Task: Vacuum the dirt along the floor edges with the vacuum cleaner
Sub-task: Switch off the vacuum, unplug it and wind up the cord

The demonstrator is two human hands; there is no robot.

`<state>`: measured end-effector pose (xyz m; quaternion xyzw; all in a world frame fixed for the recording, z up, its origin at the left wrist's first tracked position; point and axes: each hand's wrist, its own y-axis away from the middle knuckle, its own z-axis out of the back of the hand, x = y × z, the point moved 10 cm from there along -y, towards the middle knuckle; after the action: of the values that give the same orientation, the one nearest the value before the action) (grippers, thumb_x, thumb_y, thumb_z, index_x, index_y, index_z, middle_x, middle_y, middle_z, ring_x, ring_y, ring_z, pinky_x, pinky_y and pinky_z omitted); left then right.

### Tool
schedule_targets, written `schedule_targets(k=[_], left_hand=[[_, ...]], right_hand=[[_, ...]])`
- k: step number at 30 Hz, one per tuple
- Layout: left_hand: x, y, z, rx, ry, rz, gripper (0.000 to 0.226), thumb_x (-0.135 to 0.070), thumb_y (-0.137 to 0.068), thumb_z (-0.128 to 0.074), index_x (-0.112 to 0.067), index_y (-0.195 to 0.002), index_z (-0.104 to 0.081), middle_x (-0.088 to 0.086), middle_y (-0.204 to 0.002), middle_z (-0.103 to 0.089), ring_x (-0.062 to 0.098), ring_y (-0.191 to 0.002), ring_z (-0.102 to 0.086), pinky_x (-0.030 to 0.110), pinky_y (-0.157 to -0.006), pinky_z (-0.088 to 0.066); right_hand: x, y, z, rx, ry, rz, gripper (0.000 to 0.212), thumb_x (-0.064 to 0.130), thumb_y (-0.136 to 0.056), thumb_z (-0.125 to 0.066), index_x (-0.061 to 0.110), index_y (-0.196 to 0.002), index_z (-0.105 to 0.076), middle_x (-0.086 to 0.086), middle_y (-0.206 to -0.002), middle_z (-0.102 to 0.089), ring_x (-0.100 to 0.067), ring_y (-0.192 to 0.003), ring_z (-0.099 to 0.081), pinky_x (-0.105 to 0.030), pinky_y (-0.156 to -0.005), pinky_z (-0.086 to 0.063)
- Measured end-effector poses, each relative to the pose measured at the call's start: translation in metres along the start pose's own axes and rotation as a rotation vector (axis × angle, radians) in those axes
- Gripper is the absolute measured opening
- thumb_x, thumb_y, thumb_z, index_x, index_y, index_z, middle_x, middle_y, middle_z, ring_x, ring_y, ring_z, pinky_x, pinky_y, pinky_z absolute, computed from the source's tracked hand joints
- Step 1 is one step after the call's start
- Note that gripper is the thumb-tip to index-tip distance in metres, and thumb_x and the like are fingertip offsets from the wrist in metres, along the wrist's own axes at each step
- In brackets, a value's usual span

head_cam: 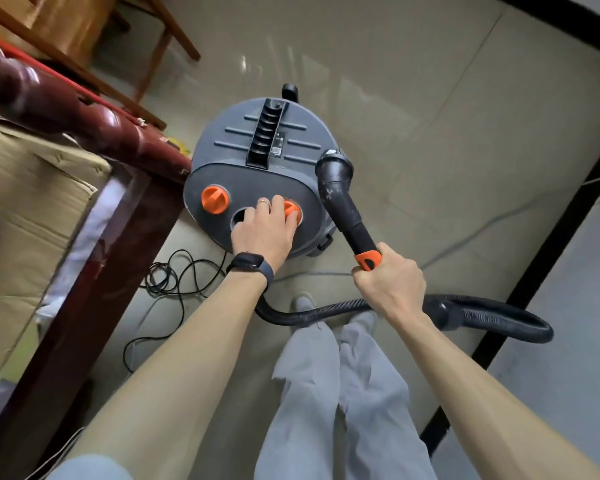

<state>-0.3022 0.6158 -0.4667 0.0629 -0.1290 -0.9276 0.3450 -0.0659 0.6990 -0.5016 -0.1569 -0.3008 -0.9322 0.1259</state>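
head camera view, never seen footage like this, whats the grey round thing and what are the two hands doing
This one picture comes from a camera worn on a person's head, looking down at their own arms and legs. The grey round thing is a vacuum cleaner standing on the tiled floor. The left hand, with a watch on its wrist, has its fingers curled over an orange knob on the lid. A second orange knob beside it is untouched. The right hand grips the black suction tube just below its orange collar. The ribbed hose trails across the floor by the feet. A black power cord lies near a dark red wooden table.
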Motion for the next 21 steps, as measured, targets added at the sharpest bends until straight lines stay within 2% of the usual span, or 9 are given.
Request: schedule_targets(k=[2, 6, 9, 13, 16, 18, 21], left_hand=[[-0.002, -0.002, -0.003, 0.031, -0.003, 0.024, 0.037, -0.041, -0.104, -0.030, -0.012, -0.110, -0.053, 0.012, -0.105, -0.061, 0.037, -0.092, -0.061, 0.039, -0.058, -0.035], [0.003, -0.001, -0.012, 0.074, 0.120, 0.160, 0.039, -0.040, -0.104, -0.025, -0.014, -0.110, -0.053, 0.011, -0.109, -0.061, 0.038, -0.094, -0.062, 0.039, -0.063, -0.035], [0.004, -0.004, -0.013, 0.102, 0.135, 0.178, 0.040, -0.041, -0.104, -0.023, -0.016, -0.111, -0.053, 0.010, -0.111, -0.061, 0.039, -0.094, -0.062, 0.039, -0.065, -0.033], [0.006, -0.006, -0.014, 0.152, 0.213, 0.238, 0.040, -0.045, -0.103, -0.023, -0.017, -0.109, -0.051, 0.010, -0.112, -0.060, 0.038, -0.097, -0.060, 0.040, -0.067, -0.033], [0.014, -0.003, -0.017, 0.194, 0.344, 0.267, 0.036, -0.054, -0.100, -0.029, -0.021, -0.097, -0.043, 0.004, -0.103, -0.060, 0.033, -0.092, -0.058, 0.041, -0.069, -0.037], [0.030, -0.003, -0.002, 0.096, 0.418, 0.264, 0.033, -0.056, -0.097, -0.038, -0.023, -0.092, -0.039, -0.001, -0.095, -0.056, 0.030, -0.087, -0.055, 0.039, -0.069, -0.039], [0.072, -0.008, 0.036, -0.168, 0.409, 0.328, 0.032, -0.049, -0.090, -0.053, -0.020, -0.097, -0.042, 0.003, -0.102, -0.052, 0.030, -0.099, -0.052, 0.040, -0.075, -0.041]], right_hand=[[0.004, 0.002, 0.000, 0.001, -0.019, -0.004, 0.026, 0.043, -0.069, -0.060, 0.022, -0.079, -0.046, 0.003, -0.061, -0.054, -0.036, -0.065, -0.054, -0.037, -0.064, -0.044], [0.012, 0.004, -0.001, 0.002, -0.029, 0.003, 0.025, 0.041, -0.071, -0.062, 0.022, -0.080, -0.048, 0.003, -0.063, -0.056, -0.034, -0.065, -0.056, -0.036, -0.065, -0.047], [0.014, 0.006, -0.004, 0.019, -0.028, -0.001, 0.025, 0.040, -0.072, -0.063, 0.022, -0.079, -0.047, 0.003, -0.063, -0.057, -0.033, -0.064, -0.057, -0.036, -0.065, -0.049], [0.016, 0.011, -0.005, 0.009, -0.057, -0.016, 0.024, 0.041, -0.070, -0.060, 0.023, -0.078, -0.046, 0.005, -0.060, -0.054, -0.023, -0.057, -0.049, -0.035, -0.061, -0.039], [0.021, 0.013, -0.004, 0.002, -0.072, -0.006, 0.024, 0.043, -0.069, -0.058, 0.024, -0.078, -0.046, 0.007, -0.059, -0.053, -0.016, -0.055, -0.047, -0.034, -0.060, -0.037], [0.031, 0.011, -0.003, 0.006, -0.086, 0.016, 0.023, 0.042, -0.071, -0.060, 0.026, -0.077, -0.045, 0.008, -0.059, -0.054, -0.013, -0.055, -0.047, -0.033, -0.060, -0.038], [0.053, 0.005, 0.000, -0.020, -0.117, 0.040, 0.025, 0.045, -0.074, -0.061, 0.028, -0.074, -0.043, 0.011, -0.057, -0.051, -0.008, -0.054, -0.043, -0.028, -0.053, -0.029]])
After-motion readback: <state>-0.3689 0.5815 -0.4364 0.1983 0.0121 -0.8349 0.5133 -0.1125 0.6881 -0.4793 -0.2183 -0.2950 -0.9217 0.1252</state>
